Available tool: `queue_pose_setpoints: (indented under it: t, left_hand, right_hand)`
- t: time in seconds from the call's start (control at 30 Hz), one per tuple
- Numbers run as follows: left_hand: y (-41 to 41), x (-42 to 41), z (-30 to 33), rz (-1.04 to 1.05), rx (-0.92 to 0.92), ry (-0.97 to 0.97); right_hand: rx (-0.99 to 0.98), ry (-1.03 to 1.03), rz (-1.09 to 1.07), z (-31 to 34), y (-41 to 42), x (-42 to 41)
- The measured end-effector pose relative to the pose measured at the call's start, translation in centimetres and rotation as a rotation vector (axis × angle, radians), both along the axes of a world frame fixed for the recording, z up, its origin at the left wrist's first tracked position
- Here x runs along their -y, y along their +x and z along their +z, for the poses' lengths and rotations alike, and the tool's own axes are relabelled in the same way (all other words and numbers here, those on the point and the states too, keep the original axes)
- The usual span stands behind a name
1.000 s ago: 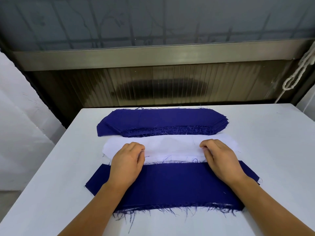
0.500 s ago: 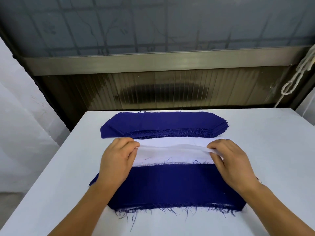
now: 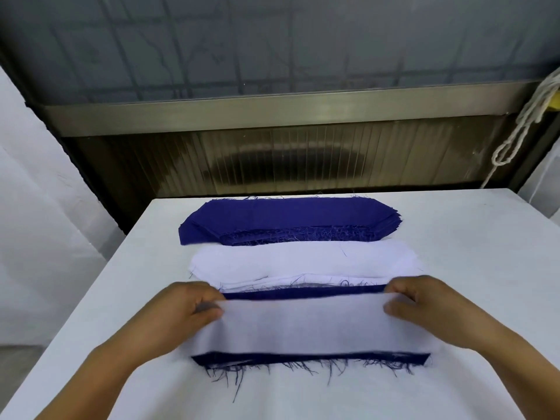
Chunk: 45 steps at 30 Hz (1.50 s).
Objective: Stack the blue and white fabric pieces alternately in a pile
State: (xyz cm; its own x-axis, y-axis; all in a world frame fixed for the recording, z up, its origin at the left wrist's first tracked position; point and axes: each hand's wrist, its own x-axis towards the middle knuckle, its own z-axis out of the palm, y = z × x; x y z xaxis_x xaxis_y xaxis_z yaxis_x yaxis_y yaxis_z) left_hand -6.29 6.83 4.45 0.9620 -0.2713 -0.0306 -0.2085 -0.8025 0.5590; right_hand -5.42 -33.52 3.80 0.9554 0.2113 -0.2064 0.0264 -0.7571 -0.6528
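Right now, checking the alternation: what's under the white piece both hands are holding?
A blue piece lies under the white piece, showing only along its far and near frayed edges. Left hand and right hand pinch the white ends. Anything lower is covered.

left hand (image 3: 185,310) and right hand (image 3: 424,307) pinch white piece (image 3: 303,325) by its ends | it lies over blue piece (image 3: 303,358) | white stack (image 3: 303,262), blue stack (image 3: 288,219) behind on bench (image 3: 469,237)
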Motion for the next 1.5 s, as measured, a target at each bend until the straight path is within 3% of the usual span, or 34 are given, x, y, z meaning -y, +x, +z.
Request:
queue_pose_setpoints:
  t: [0.07,0.17,0.27,0.43,0.6,1.5]
  left_hand:
    - [1.0,0.0,0.7,0.064,0.192,-0.015]
    - [1.6,-0.4,1.7,0.12,0.526,0.019]
    - [0.9,-0.8,0.3,0.102,0.656,0.067]
    - [-1.7,-0.9,-5.0,-0.045,0.527,0.139]
    - [-2.6,-1.1,-6.9,-0.011,0.402,0.1]
    - [-2.7,-0.6,-7.3,-0.059,0.449,0.066]
  right_hand:
    - [0.218,0.02,-0.073,0.7,0.5,-0.5]
    - [0.711,-0.049,-0.104,1.0,0.6,-1.2]
    - [1.028,-0.123,0.013,-1.4,0.2,-1.1]
    - [0.941,-0.22,0.18,-6.8,-1.6,-0.3]
    - [0.882,-0.204,0.175,-7.3,-1.9,0.1]
    - [0.906,-0.167,0.141,-7.7,-2.4,0.4]
